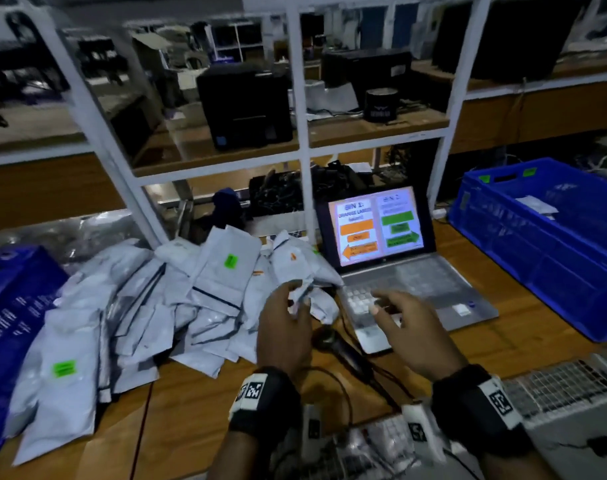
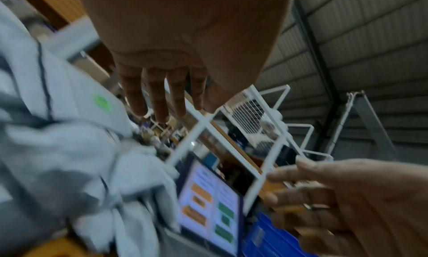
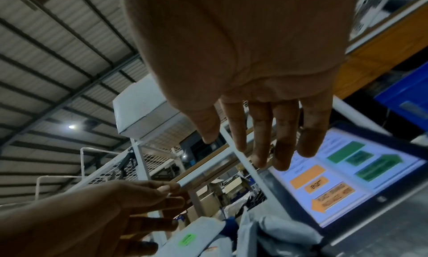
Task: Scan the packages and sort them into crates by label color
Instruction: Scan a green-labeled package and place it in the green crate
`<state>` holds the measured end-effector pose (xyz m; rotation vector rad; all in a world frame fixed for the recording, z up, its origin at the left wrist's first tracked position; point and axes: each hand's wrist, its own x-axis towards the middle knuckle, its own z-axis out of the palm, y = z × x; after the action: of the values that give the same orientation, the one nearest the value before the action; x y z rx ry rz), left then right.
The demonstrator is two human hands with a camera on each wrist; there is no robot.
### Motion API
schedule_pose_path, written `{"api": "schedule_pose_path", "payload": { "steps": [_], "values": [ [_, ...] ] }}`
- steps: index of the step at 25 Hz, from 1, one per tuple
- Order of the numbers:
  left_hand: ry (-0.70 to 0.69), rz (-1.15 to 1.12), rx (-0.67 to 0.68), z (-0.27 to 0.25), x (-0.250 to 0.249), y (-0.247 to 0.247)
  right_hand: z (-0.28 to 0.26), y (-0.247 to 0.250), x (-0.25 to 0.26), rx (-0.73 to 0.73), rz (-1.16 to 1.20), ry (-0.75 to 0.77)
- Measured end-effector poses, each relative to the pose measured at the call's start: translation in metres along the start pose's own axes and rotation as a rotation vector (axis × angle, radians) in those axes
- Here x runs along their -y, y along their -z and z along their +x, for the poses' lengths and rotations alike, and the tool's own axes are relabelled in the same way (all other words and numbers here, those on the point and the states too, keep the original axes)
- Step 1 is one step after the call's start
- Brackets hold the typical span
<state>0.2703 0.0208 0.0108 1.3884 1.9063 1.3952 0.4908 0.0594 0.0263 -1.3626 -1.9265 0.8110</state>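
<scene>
A heap of grey mailer packages (image 1: pixel 128 306) lies on the wooden table (image 1: pixel 523 341), left of centre. One upright package (image 1: pixel 219 282) carries a green label, and a crumpled one (image 1: pixel 302 268) beside the laptop bears an orange mark. My left hand (image 1: pixel 296 296) hovers at the crumpled package's lower edge, fingers straight and holding nothing (image 2: pixel 162 105). My right hand (image 1: pixel 381 303) floats over the laptop keyboard, fingers spread and empty (image 3: pixel 261 147). A black barcode scanner (image 1: pixel 343 351) lies on the table between the hands.
The laptop (image 1: pixel 381 226) shows orange and green bin panels. A blue crate (image 1: pixel 537 258) stands at the right, another blue crate (image 1: pixel 14 313) at the left edge. A white shelf frame (image 1: pixel 303 133) rises behind. A wire mesh tray (image 1: pixel 565 386) sits near right.
</scene>
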Motion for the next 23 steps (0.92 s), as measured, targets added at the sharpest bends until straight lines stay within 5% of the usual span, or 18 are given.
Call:
{"api": "schedule_pose_path", "payload": {
  "steps": [7,14,23],
  "values": [
    [-0.021,0.188,-0.217,0.092,0.092,0.096,0.088,-0.116,0.054,0.084,0.045,0.045],
    [0.044,0.565,-0.087,0.117,0.116,0.107,0.104,-0.156,0.067,0.118,0.005,0.044],
    [0.153,0.635,-0.06,0.153,0.131,0.109,0.135,-0.181,0.08,0.189,-0.017,0.061]
  ]
}}
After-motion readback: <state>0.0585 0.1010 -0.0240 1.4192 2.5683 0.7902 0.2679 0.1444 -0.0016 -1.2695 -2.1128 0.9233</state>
